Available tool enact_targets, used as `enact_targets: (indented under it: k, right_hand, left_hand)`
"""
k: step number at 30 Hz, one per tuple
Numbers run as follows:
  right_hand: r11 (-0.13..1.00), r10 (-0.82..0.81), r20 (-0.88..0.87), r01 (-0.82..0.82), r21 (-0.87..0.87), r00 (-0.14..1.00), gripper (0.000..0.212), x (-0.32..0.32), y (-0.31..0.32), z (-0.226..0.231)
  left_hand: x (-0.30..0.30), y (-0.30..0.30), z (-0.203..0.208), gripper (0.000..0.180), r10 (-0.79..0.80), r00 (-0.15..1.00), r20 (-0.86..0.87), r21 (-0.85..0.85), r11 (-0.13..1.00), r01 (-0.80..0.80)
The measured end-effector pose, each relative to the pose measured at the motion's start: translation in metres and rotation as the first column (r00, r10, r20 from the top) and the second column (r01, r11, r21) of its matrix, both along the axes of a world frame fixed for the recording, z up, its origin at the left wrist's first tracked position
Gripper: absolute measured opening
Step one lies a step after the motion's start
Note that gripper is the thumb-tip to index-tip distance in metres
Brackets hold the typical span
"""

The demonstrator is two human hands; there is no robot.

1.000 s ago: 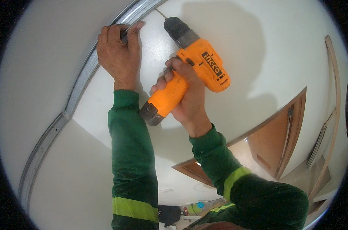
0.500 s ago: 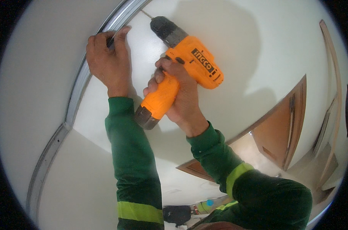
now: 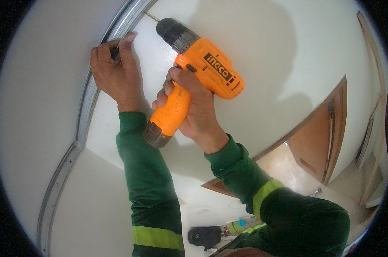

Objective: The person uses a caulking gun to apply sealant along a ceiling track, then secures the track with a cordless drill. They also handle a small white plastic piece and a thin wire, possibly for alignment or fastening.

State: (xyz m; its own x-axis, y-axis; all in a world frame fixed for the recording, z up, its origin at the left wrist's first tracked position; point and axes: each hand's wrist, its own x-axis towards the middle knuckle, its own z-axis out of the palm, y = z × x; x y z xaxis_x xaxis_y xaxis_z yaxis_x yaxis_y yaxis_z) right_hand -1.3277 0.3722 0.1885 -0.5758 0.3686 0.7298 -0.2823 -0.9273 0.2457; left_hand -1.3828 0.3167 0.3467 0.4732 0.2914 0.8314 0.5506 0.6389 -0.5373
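Note:
My right hand (image 3: 199, 107) is wrapped around the handle of an orange and black cordless drill (image 3: 217, 68), held tilted with its chuck up and to the left. A thin drill bit (image 3: 151, 16) runs from the chuck to a grey metal channel (image 3: 136, 12) along the wall's edge. Contact at the tip is hard to make out. My left hand (image 3: 117, 79) is closed on the channel a little below the bit, fingers curled over its edge and thumb against its near side. A small panel (image 3: 182, 60) above the drill's handle glows.
The channel bends at a corner (image 3: 79, 144) and continues down the left. Behind the drill is a white wall (image 3: 258, 38). A brown wooden door (image 3: 316, 137) stands at the right, near long leaning strips (image 3: 376, 55). A black bag (image 3: 204, 236) lies low in view.
The drill and both hands sit slightly further left in the picture, as the whole view has shifted. The small panel on the drill looks brighter. Both grips are the same.

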Motion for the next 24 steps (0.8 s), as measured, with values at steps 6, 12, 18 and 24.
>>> enact_targets:
  k: [6,12,18,24]
  right_hand:
    - [1.0,-0.01,0.016,0.01,0.001,1.0,0.015,0.0051,0.0009,0.0006]
    - [1.0,0.002,0.003,-0.002,-0.008,1.0,0.016,0.003,-0.0003,0.0009]
    - [1.0,-0.011,-0.003,0.011,0.02,1.0,0.016,0.0021,0.0027,-0.001]
    - [1.0,-0.013,-0.003,0.013,0.0,1.0,0.017,-0.0013,-0.0003,0.0001]
  left_hand:
    - [0.0019,0.0013,-0.0049,0.045,-0.021,0.999,0.026,0.013,1.0,0.021]
    - [-0.0006,-0.0012,-0.0005,0.046,-0.029,0.999,0.014,-0.012,1.0,0.029]
    - [-0.0019,-0.0023,-0.0021,0.045,-0.014,1.0,0.016,0.014,1.0,0.014]
    - [-0.0033,-0.0024,-0.0003,0.042,-0.048,0.998,0.03,-0.002,0.999,0.048]
